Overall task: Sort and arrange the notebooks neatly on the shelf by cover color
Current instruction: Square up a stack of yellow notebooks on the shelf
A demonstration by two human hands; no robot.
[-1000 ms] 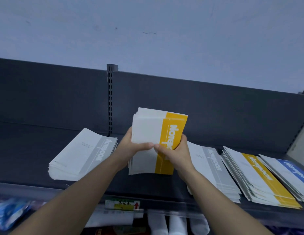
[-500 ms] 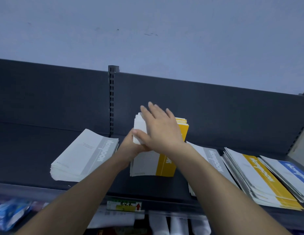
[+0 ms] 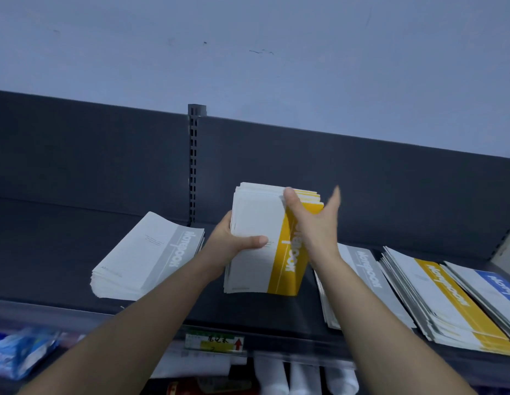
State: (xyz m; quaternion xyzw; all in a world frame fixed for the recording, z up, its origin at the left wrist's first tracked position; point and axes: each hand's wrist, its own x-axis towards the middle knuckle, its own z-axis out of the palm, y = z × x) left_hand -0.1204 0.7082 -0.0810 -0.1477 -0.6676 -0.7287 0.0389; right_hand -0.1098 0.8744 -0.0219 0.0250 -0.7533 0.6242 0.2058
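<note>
A stack of yellow-striped notebooks (image 3: 256, 218) stands tilted on the dark shelf (image 3: 48, 252) at its middle. My left hand (image 3: 233, 240) grips its left edge, thumb across the white cover. My right hand (image 3: 313, 220) rests on the stack's right top corner, thumb on the top edge, fingers spread behind. A grey-striped stack (image 3: 145, 255) lies to the left. Right of my arms lie another grey-striped stack (image 3: 367, 277), a yellow-striped stack (image 3: 447, 303) and a blue-striped stack (image 3: 493, 289).
The shelf's dark back panel (image 3: 362, 181) with a slotted upright (image 3: 193, 166) rises behind the stacks. A price label (image 3: 214, 342) sits on the front rail. Below are white rolls (image 3: 290, 377) and blue packets (image 3: 17, 352).
My right hand, first gripping the stack's lower right edge, passed flat over the cover and now sits at the top right corner. The stack has straightened a little.
</note>
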